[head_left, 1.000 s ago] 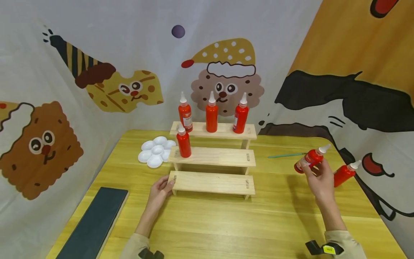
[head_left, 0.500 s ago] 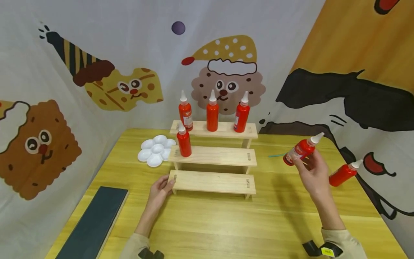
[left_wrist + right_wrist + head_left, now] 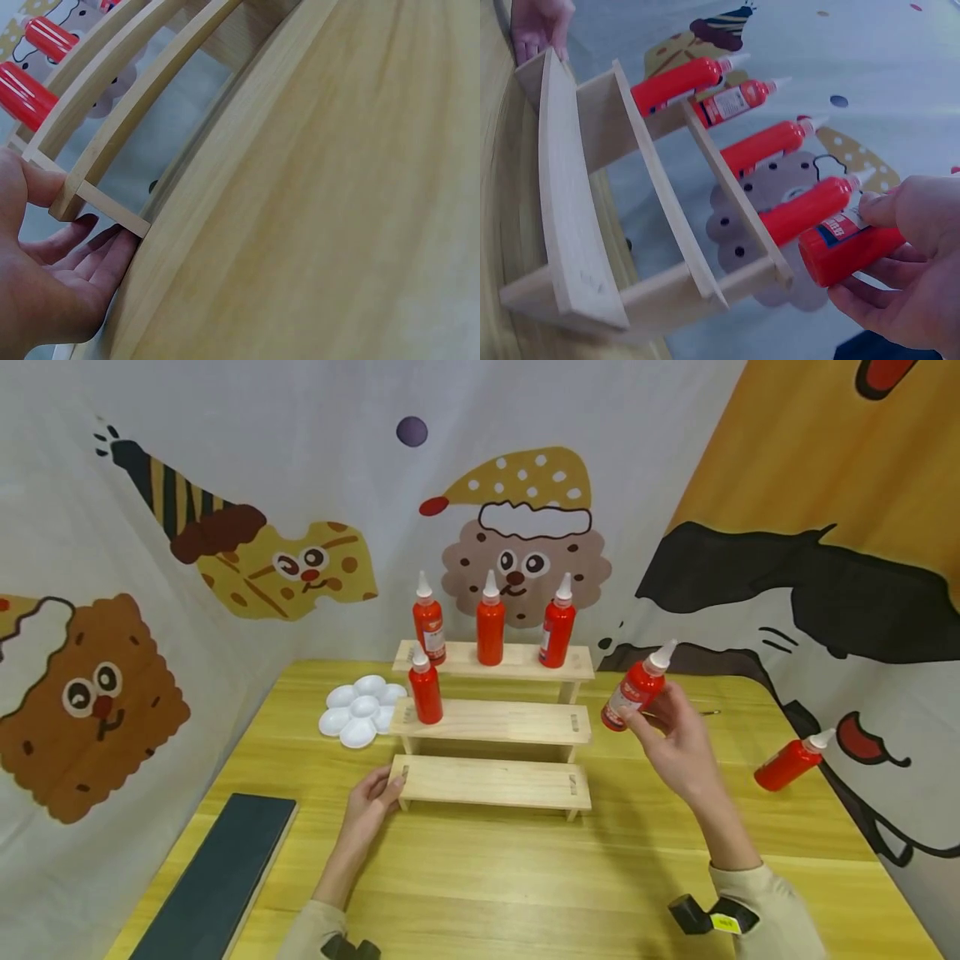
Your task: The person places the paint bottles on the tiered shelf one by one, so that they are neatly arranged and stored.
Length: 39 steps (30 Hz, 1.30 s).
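A three-step wooden rack (image 3: 491, 779) stands mid-table. My left hand (image 3: 372, 795) grips the left end of its lowest step; the left wrist view shows the thumb (image 3: 41, 184) on top and the fingers against the side leg. Just right of the rack, above the table, my right hand (image 3: 678, 743) holds a red paint bottle (image 3: 633, 697) with a white nozzle, tilted to the right. Three similar bottles stand on the top step, the middle one (image 3: 491, 631) among them. Another bottle (image 3: 426, 693) is upright at the left of the middle step.
A further red bottle (image 3: 789, 764) lies on the table at the right. Behind my right hand, a thin brush (image 3: 708, 712) is mostly hidden. Left of the rack sits a white flower-shaped palette (image 3: 358, 732). A dark flat board (image 3: 217, 881) lies front left. A patterned cloth hangs behind.
My right hand has carried the held bottle leftward and up, from near the lying bottle to beside the rack. My left hand stays on the lowest step.
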Available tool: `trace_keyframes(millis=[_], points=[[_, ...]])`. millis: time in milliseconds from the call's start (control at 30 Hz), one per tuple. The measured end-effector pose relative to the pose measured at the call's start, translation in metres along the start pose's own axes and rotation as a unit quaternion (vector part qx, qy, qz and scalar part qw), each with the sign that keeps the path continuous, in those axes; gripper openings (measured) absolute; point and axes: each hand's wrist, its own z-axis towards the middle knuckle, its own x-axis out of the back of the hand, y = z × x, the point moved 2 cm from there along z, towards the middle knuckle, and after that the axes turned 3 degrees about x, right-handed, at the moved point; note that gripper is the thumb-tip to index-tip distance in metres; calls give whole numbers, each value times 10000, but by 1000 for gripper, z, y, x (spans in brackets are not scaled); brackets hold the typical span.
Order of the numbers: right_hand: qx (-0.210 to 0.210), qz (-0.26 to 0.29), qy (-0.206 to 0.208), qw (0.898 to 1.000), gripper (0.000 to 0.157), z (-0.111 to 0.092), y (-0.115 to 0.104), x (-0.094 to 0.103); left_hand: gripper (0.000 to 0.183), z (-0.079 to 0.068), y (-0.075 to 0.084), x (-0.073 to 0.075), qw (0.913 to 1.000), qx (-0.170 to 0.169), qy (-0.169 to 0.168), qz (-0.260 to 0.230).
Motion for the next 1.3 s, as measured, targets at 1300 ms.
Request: trace_keyframes(millis=[1300], points=[[193,806,-1663,9826,49,45,4,-141,43,6,-4,0,9999,117,33,-7]])
